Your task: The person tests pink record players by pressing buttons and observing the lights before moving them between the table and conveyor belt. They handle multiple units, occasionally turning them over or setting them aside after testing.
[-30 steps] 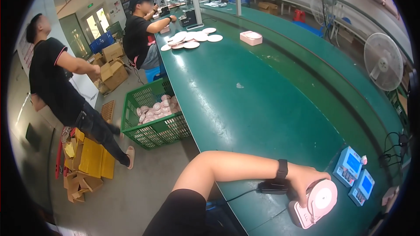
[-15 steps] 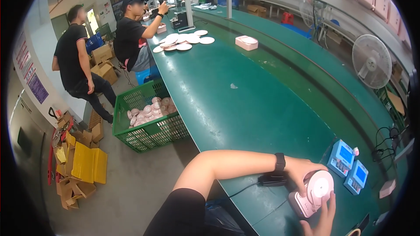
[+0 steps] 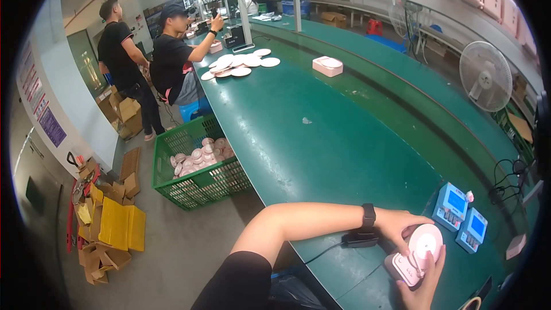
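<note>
A pale pink device with a round disc on a rounded base [image 3: 408, 270] is on the green table at the lower right. Its disc [image 3: 426, 243] faces up, tilted over the base. My left hand [image 3: 396, 225] reaches across from the left, fingers curled round the disc's far left edge. From the near right, my right hand [image 3: 426, 284] grips the disc's lower edge, with fingertips on its face. Part of the base is hidden by my fingers. Just beyond sit two blue boxes with small screens, a nearer meter [image 3: 473, 229] and a farther meter [image 3: 450, 205].
A black adapter with a cable [image 3: 360, 240] lies under my left wrist. Pale discs [image 3: 238, 64] are piled at the far left, with a pink box [image 3: 328, 66] to their right. Beside the table stands a green crate [image 3: 198, 181] of pink parts. Two people are beyond it; a fan [image 3: 485, 76] stands right.
Both hands and the pink device have shifted slightly right in the picture. My right fingers have closed in on the disc. The standing person has moved farther away.
</note>
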Demonstrator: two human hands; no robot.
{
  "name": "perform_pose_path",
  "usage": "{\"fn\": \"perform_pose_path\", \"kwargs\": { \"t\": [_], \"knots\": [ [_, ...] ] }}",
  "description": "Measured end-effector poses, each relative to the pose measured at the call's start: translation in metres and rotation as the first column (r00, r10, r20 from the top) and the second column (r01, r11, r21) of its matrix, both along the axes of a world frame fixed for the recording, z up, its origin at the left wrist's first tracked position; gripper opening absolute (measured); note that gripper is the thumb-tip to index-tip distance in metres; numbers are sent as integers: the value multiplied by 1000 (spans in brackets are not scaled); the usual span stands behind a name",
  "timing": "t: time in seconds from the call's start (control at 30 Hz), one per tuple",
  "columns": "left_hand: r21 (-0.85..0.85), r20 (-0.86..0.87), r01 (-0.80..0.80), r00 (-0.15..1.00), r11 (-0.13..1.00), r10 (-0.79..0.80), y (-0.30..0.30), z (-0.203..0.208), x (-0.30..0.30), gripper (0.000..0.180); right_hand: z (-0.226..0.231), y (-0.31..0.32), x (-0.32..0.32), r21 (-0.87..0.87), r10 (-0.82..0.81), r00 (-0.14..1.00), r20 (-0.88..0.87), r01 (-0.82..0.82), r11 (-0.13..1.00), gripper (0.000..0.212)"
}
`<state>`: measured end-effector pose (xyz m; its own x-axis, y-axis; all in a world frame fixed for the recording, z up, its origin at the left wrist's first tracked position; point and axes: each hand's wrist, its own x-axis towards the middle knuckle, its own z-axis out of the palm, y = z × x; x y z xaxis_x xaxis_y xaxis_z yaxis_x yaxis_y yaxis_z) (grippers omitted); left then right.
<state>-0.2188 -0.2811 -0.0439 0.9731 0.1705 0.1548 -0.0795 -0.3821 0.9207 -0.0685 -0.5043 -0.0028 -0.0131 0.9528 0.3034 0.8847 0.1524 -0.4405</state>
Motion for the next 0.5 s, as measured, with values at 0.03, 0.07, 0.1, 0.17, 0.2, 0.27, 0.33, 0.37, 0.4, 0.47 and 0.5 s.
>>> {"fn": "perform_pose_path", "kwargs": {
  "t": [0.03,0.07,0.1,0.17,0.2,0.27,0.33,0.37,0.4,0.47,0.5],
  "knots": [
    [-2,-1,7,1000,1000,-7,1,-2,1,116,-1,0,6,-2,-7,1000,-1,7,1000,79],
    [24,18,6,1000,1000,-7,3,-4,1,116,-3,0,15,-8,-2,1000,-23,2,1000,79],
    [49,38,5,999,999,-7,4,-7,0,116,-5,0,23,-14,2,999,-44,-2,1000,79],
    [83,53,14,998,996,-19,3,-4,2,116,-6,-2,34,-11,-5,997,-71,4,1000,79],
    [92,36,18,999,996,-21,3,-2,3,115,-8,-2,37,-5,8,994,-106,-9,1000,80],
    [110,5,27,1000,994,-27,3,0,4,115,-13,-2,43,9,32,984,-173,-31,999,81],
    [109,2,30,1000,994,-31,5,-2,4,114,-13,2,39,35,25,974,-226,-18,999,75],
    [111,2,27,1000,993,-28,6,-4,3,114,-12,4,35,64,26,961,-274,-9,998,70],
    [113,2,24,1000,993,-25,7,-4,3,113,-14,5,34,93,28,946,-323,2,996,65],
    [110,0,28,1000,994,-29,6,-4,3,113,-23,5,37,89,58,931,-362,-27,996,70],
    [110,-2,25,1000,994,-25,6,-3,2,113,-29,5,39,91,95,912,-399,-64,994,77]
  ]
}}
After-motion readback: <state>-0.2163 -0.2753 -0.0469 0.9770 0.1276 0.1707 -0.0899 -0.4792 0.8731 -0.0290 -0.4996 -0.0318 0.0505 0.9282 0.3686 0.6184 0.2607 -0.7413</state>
